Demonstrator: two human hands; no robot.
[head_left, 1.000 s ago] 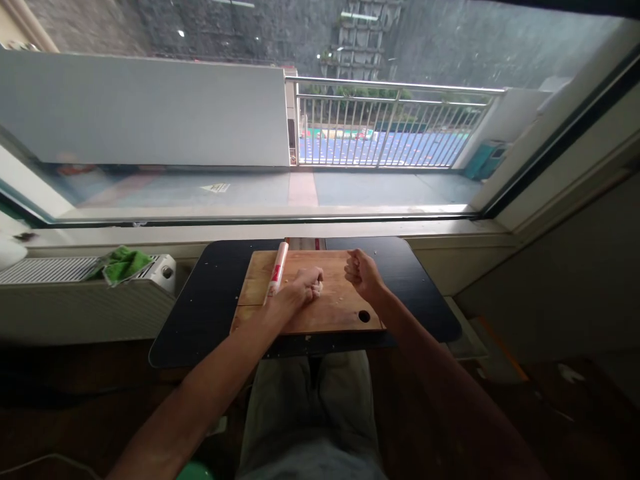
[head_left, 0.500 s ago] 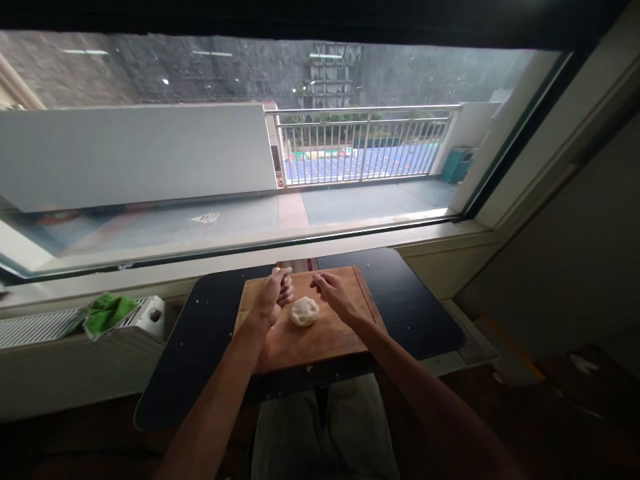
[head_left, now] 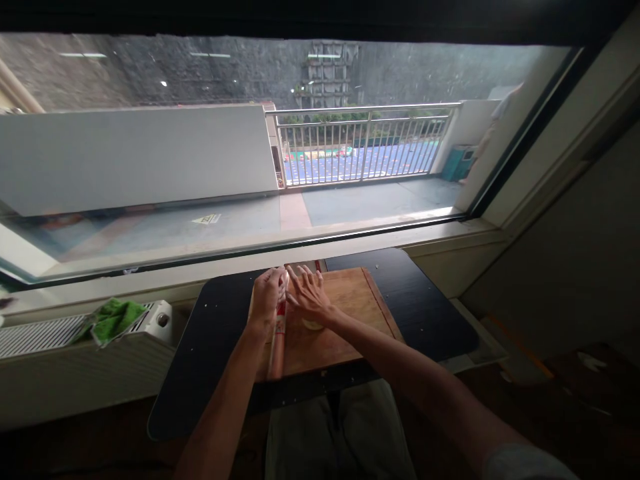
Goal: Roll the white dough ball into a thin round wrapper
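Note:
A wooden cutting board [head_left: 357, 307] lies on a small black table [head_left: 425, 313] under the window. My left hand [head_left: 267, 298] is closed round the far part of a pale rolling pin with a red label [head_left: 277, 343], which lies lengthwise along the board's left edge. My right hand [head_left: 309, 297] is open with fingers spread, right beside the left hand and the pin. It hovers over a flattened lump of white dough [head_left: 313, 325], of which only the near edge shows below my palm.
A white radiator [head_left: 75, 333] with a green cloth [head_left: 113, 319] on it stands to the left. A window sill and large pane run behind the table. My lap is below the table's near edge. Dark floor lies to the right.
My left hand has pulled the rolling pin down along the board's left side. My right hand has opened, moved left and now covers the dough. The camera has shifted slightly.

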